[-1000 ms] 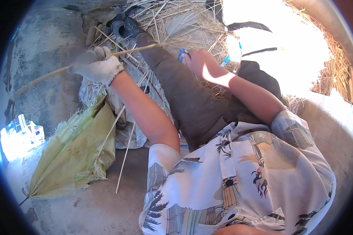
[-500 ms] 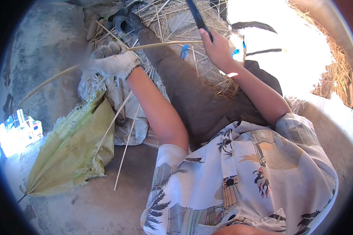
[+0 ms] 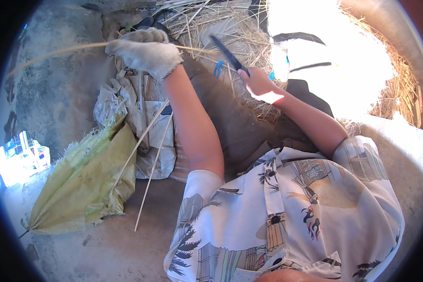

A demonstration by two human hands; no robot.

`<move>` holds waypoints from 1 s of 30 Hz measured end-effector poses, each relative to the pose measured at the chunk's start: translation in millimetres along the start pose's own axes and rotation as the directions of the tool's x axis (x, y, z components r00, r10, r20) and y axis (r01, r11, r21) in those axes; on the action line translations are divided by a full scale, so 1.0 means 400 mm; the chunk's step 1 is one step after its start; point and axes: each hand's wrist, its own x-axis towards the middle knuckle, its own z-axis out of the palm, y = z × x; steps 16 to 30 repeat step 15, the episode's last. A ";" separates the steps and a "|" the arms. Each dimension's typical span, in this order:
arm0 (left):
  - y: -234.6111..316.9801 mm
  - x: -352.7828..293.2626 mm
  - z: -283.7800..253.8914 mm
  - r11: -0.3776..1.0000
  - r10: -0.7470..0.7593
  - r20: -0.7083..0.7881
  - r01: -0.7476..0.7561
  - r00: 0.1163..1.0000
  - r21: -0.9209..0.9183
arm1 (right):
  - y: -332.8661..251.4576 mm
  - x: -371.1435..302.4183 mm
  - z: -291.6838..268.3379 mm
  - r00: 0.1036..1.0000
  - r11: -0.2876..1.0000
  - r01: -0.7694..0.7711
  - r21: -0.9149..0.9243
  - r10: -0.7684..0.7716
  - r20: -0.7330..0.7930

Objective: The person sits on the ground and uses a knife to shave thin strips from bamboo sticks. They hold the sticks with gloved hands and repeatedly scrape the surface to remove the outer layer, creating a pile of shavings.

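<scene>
My left hand (image 3: 148,54), in a pale knit work glove, is closed around a long thin bamboo strip (image 3: 63,50). One part of the strip bows out to the left, and a shorter, blurred end sticks out to the right of the glove. My bare right hand (image 3: 261,83) grips the handle of a dark-bladed knife (image 3: 226,52). Its blade slants up and to the left, with the tip close to the strip's right end; whether they touch I cannot tell.
Shavings and split strips (image 3: 192,26) litter the floor ahead. A frayed yellow-green woven sack (image 3: 82,183) lies at the left, two thin strips (image 3: 148,190) beside it. My outstretched leg (image 3: 216,108) runs between my arms. Strong sunlight whitens the floor at upper right.
My gloved left hand has risen slightly and shifted right with the strip. My right hand has come a little lower, and the knife now tilts further left, its blade apart from the glove.
</scene>
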 end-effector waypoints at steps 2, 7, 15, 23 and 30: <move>0.007 -0.009 -0.001 1.000 0.016 -0.031 -0.016 0.999 -0.019 | 0.002 -0.006 0.002 0.910 0.955 0.227 -0.191 -0.278 -0.308; 0.018 -0.026 0.058 0.993 0.004 -0.170 0.017 0.985 0.118 | 0.103 0.038 0.058 0.666 0.791 0.566 -0.232 -0.605 -0.436; -0.020 -0.032 0.103 0.957 0.108 -0.125 -0.068 0.986 0.283 | -0.007 -0.024 0.008 0.813 0.946 0.318 0.059 -0.241 -0.530; -0.020 -0.032 0.103 0.957 0.108 -0.125 -0.068 0.986 0.283 | -0.007 -0.024 0.008 0.813 0.946 0.318 0.059 -0.241 -0.530; -0.020 -0.032 0.103 0.957 0.108 -0.125 -0.068 0.986 0.283 | -0.007 -0.024 0.008 0.813 0.946 0.318 0.059 -0.241 -0.530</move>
